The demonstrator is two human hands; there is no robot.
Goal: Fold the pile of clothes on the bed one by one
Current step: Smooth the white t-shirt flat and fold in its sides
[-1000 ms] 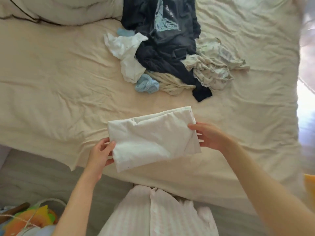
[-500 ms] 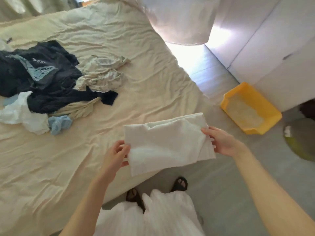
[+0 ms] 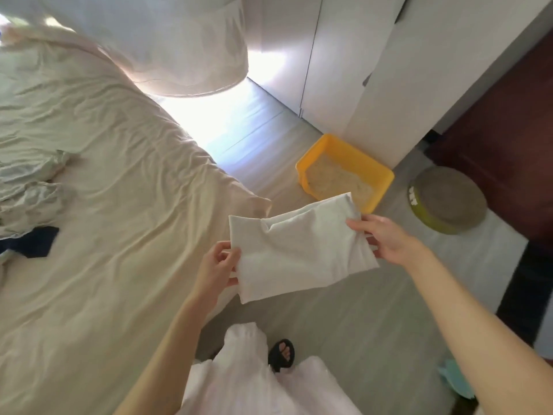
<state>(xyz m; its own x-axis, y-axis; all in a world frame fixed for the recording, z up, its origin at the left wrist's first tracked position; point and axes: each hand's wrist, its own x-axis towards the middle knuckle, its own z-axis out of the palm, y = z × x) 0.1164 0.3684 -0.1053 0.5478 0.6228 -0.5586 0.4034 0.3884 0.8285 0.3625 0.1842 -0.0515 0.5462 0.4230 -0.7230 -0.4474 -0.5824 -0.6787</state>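
A folded white garment (image 3: 299,250) is held in the air at centre frame, past the corner of the bed (image 3: 119,235) and above the grey floor (image 3: 374,310). The left hand (image 3: 218,265) pinches its left edge, thumb on top; the right hand (image 3: 386,238) grips its right edge, fingers curled under the cloth. The remaining pile of clothes (image 3: 27,199), pale fabrics with a dark navy piece, lies at the left edge of the frame on the cream sheet. A yellow tray (image 3: 344,172) sits on the floor at centre right, just beyond the garment, beside white cabinet doors (image 3: 389,70), with a round pad (image 3: 449,202) near the right.
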